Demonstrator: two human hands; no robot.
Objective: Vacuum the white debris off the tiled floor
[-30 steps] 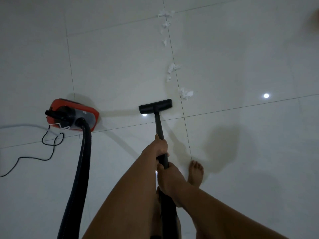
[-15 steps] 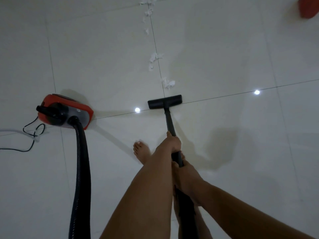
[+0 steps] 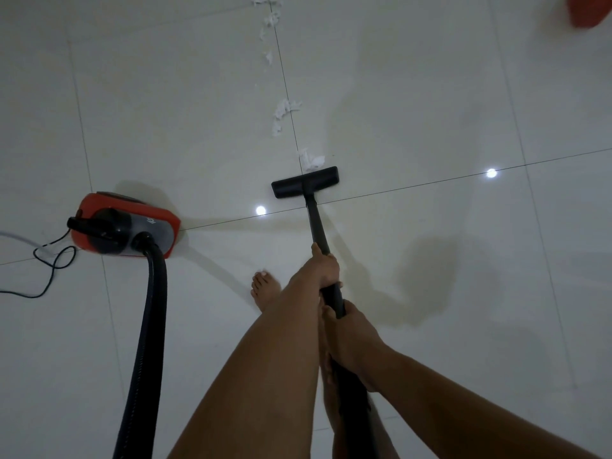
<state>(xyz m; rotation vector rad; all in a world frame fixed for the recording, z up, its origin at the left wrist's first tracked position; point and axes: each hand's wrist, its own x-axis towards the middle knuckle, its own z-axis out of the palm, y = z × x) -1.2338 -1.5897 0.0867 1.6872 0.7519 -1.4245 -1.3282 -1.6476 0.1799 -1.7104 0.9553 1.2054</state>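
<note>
Black wand (image 3: 316, 226) grasped by left hand (image 3: 323, 268) behind nozzle (image 3: 305, 182), by right hand (image 3: 351, 339) farther behind; nearest white scraps (image 3: 311, 160) at nozzle's far edge on tile (image 3: 430, 94).

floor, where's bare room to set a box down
Bare tiles right of the wand, up to the red object; also between the debris trail and the canister. Crowded at the left, with hose and cord.

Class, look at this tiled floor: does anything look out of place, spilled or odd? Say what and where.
Torn white scraps litter the floor in a trail along one grout line, the nearest clump right at the far edge of the black nozzle. Left of the red vacuum, its cord lies in loose loops.
</note>
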